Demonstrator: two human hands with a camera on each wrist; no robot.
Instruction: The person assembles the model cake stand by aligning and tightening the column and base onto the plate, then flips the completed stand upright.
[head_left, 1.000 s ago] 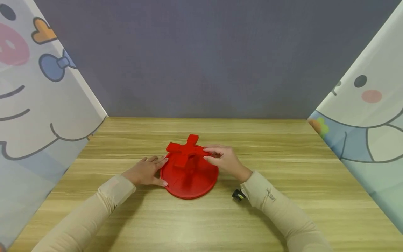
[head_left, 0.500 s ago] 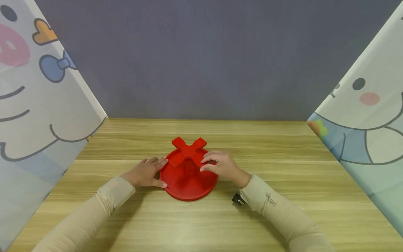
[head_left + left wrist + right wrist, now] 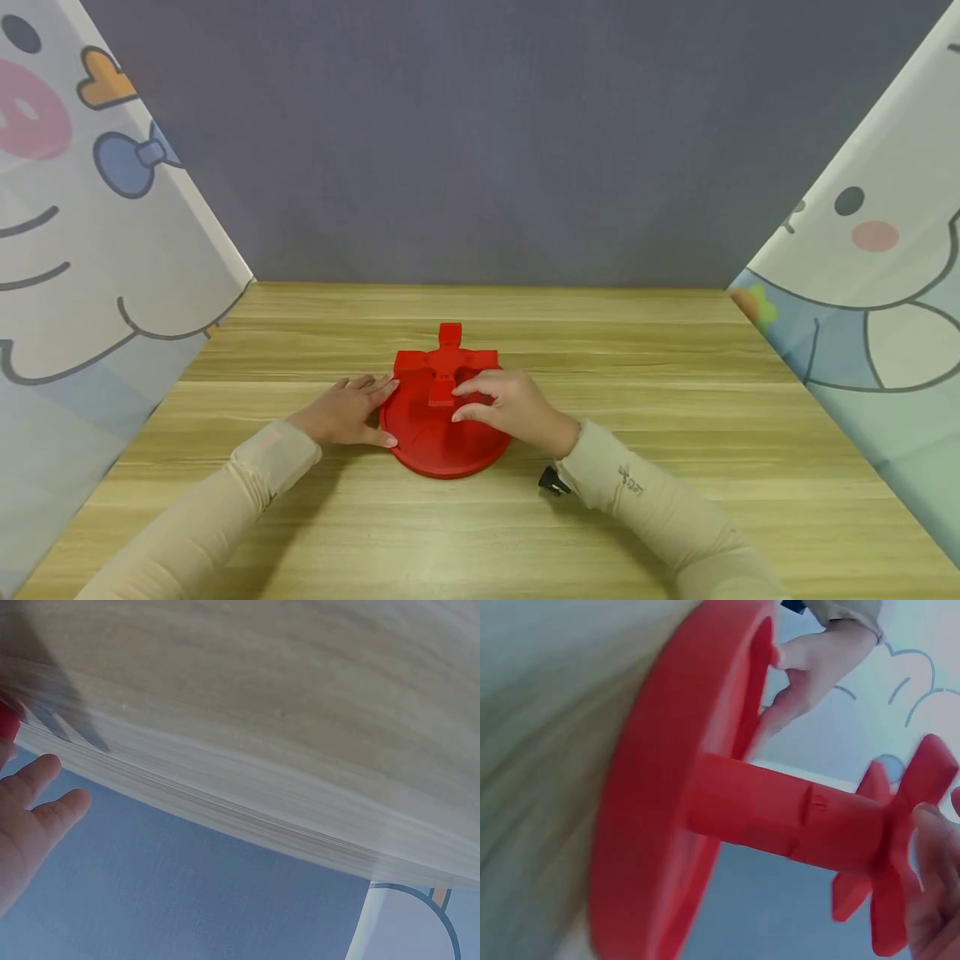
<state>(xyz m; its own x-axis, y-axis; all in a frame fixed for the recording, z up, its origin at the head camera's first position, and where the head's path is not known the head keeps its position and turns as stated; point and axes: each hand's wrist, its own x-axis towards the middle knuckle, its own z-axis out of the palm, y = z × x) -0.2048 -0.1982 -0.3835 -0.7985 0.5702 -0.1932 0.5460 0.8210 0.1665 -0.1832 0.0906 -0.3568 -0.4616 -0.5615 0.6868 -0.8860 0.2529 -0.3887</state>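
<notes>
A round red disc [image 3: 450,454] with a raised rim lies on the wooden table. From its centre rises a thick red post [image 3: 765,810], topped by a red four-armed cross handle [image 3: 447,361]. My left hand [image 3: 347,411] rests against the disc's left rim, thumb and fingers spread and fairly straight. At the handle's near arm is my right hand [image 3: 517,408], thumb and forefinger curved round the arm's end. The right wrist view shows fingertips [image 3: 928,814] against the handle, with the post tilted across the picture and the left hand [image 3: 817,671] beyond at the rim.
The wooden table [image 3: 660,375] extends on all sides of the disc. A plain dark panel [image 3: 487,150] stands behind it, with cartoon-print cloths [image 3: 112,233] at both sides. A small black object [image 3: 553,481] sits by the right sleeve's cuff.
The cross handle has turned clockwise seen from above, its gripped arm swinging from the right to the near side. My right hand moved left and nearer with it; my left hand stayed at the rim.
</notes>
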